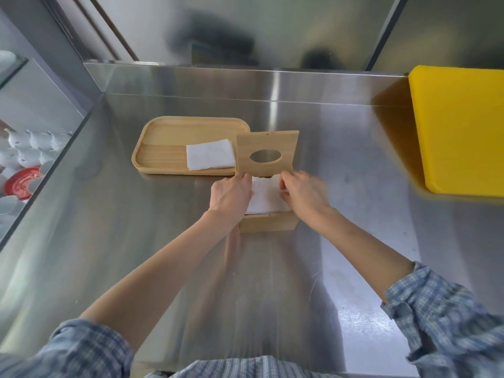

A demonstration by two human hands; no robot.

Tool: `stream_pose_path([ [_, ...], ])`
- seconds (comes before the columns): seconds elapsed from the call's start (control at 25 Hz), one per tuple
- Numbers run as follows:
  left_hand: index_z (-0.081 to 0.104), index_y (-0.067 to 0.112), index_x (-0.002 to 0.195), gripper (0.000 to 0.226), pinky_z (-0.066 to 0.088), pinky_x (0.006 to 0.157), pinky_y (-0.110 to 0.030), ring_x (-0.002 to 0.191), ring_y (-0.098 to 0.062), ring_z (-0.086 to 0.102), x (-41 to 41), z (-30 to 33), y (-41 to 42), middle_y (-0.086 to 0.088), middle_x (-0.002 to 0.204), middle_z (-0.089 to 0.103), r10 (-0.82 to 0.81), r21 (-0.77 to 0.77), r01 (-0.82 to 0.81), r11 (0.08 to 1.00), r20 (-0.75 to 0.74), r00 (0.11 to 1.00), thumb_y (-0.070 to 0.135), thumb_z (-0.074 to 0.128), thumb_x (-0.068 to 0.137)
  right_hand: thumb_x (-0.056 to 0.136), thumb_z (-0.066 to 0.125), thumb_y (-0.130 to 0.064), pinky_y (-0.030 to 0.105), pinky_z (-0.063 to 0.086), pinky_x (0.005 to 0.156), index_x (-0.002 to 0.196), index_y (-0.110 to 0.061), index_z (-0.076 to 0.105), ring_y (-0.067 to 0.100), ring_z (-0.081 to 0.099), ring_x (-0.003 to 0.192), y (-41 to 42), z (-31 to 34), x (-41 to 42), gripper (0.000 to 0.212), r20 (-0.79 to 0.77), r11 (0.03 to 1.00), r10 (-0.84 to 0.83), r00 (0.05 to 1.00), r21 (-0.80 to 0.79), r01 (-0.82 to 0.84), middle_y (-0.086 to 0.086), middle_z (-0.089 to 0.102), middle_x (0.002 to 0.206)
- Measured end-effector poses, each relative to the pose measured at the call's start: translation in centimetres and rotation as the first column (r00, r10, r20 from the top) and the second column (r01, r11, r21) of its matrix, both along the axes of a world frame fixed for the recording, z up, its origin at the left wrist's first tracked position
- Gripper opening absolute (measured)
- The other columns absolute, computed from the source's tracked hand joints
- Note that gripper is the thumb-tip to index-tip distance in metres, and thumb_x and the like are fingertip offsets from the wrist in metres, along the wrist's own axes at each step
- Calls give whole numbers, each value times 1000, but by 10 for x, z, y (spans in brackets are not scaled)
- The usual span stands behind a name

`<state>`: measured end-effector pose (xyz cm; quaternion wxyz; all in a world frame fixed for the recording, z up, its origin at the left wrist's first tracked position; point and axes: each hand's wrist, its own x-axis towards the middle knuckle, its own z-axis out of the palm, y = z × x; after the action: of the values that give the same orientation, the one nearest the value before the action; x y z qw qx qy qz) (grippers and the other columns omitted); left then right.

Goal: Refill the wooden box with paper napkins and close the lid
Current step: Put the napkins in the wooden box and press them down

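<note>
Brushed stainless-steel counter [136,241], smooth w/ faint streaks & soft reflections, low steel backsplash along far edge. Centre: small square wooden box [268,222], pale light-grained wood, only its near wall shows clearly. Hinged lid [266,153] stands upright at box's far side, flat thin panel w/ oval cut-out in the middle.

Inside box: stack of white paper napkins [266,199], soft, slightly crumpled on top, filling it to about rim level. Left hand [231,195] rests on left side of the stack, fingers curled down over the napkin edge. Right hand [304,193] on the right side, fingers bent & pinching/pressing napkin edge; a bit motion-blurred so exact grip can't be told.

Far-left of box, just beside lid: rectangular wooden tray [163,148], rounded corners, raised rim, same pale wood. On its right part lies a smaller flat stack of folded white napkins [210,154]; rest of tray bare.

Far right: thick yellow plastic cutting board [461,129], rounded corners, matte. Left, below counter level: white ceramic cups [30,148] & a red round lid-like item [19,182]. Blue plaid sleeves [447,317] rolled above the forearms.
</note>
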<state>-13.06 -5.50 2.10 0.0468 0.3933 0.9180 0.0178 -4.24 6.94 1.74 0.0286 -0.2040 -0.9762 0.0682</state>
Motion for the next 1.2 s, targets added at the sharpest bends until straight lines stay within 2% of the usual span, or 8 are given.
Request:
stream_pose_path([
  [0.16, 52, 9, 106, 15, 34, 60, -30, 95, -29, 62, -5, -4, 10, -6, 107, 65, -46, -182, 37, 983, -47, 998, 10, 51, 91, 83, 54, -9, 30, 27, 66, 97, -10, 54, 28, 56, 99, -1, -7, -6, 15, 72, 996, 13, 997, 88, -19, 8, 67, 102],
  [0.32, 53, 8, 108, 17, 37, 64, -31, 100, -30, 61, -8, -4, 14, -8, 109, 64, -71, -215, 58, 975, -52, 996, 15, 49, 92, 83, 54, -9, 31, 26, 66, 97, -9, 55, 30, 56, 100, -3, -9, -10, 15, 90, 994, -3, 996, 112, -7, 9, 68, 103],
  [0.48, 52, 8, 108, 24, 36, 65, -33, 101, -32, 60, -10, -1, 13, -8, 112, 63, -56, -151, 56, 987, 3, 998, 26, 48, 93, 82, 55, -11, 31, 28, 67, 100, -10, 54, 29, 55, 101, -3, -10, -10, 18, 92, 995, -24, 996, 100, 14, 7, 65, 107],
  [0.6, 49, 8, 108, 28, 34, 62, -34, 97, -34, 61, -8, 1, 7, -8, 112, 61, -47, -84, 49, 995, 20, 999, 32, 47, 93, 85, 56, -21, 34, 33, 76, 101, -11, 53, 29, 54, 103, -2, -6, -5, 20, 80, 1000, 1, 997, 31, -3, 7, 62, 110],
  [0.72, 51, 10, 106, 25, 34, 60, -33, 91, -33, 62, -7, 6, -1, -6, 109, 61, -59, 50, 59, 997, -4, 998, 31, 44, 93, 86, 55, -23, 34, 30, 79, 104, -11, 54, 27, 51, 106, -2, 1, 3, 22, -4, 1000, 4, 1000, -7, -4, 8, 59, 110],
  [0.84, 56, 14, 108, 26, 37, 72, -33, 97, -28, 60, -6, 11, -4, -3, 111, 64, -171, 110, 166, 980, 31, 985, 31, 41, 94, 89, 49, -20, 34, 29, 82, 111, -11, 55, 25, 51, 109, -7, 9, 6, 25, 46, 997, 73, 996, 16, -73, 6, 58, 114],
  [1.04, 58, 15, 110, 48, 18, 106, -44, 116, -23, 50, -5, 5, 3, -3, 118, 63, -315, -323, 325, 889, 83, 945, 45, 24, 96, 93, 38, -15, 41, 25, 101, 107, -9, 59, 24, 53, 111, -16, 11, -4, 26, 382, 988, 121, 916, 40, -147, 7, 60, 117],
  [1.2, 51, 19, 126, 60, 2, 113, -51, 132, -23, 32, -8, -1, 11, 1, 133, 53, -335, -544, 345, 765, 121, 934, 48, 9, 95, 93, 34, -14, 51, 6, 114, 105, -16, 62, 22, 46, 120, -16, 10, -13, 30, 591, 989, 103, 800, 29, -148, 4, 61, 120],
])
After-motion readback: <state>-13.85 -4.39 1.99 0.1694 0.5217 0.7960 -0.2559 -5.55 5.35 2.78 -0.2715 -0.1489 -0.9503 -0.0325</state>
